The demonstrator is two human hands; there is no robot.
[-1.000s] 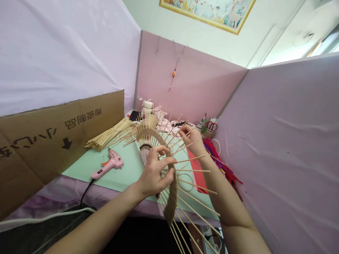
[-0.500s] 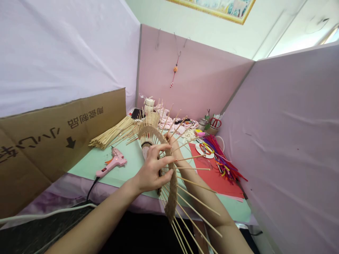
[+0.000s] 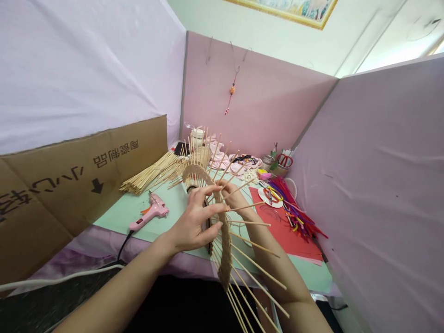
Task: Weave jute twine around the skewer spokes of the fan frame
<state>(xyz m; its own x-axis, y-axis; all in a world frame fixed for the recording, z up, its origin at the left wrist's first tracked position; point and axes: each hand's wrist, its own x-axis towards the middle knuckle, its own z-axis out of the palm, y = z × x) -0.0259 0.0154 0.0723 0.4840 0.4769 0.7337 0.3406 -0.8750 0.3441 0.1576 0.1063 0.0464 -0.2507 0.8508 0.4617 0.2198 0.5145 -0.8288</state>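
Observation:
A half-made basket, with a curved woven tan band and thin sticks fanning outward, is held on edge in front of me. My left hand grips the band from the left, its fingers bent over the edge among the sticks. On the far right side, my right hand has its fingers curled at the band between the sticks; its fingertips are partly hidden. A thin pale cord loops below the right hand. Inside the band a dark-edged round part shows, mostly covered by my left hand.
A pink glue gun lies on the green tabletop at left. Behind it is a bundle of sticks beside a cardboard panel. Pipe cleaners cover part of a red sheet at right, near red-handled scissors.
The view has shifted slightly. My right hand has come a little lower and nearer the band, and its fingers show more. My left hand keeps its grip on the basket.

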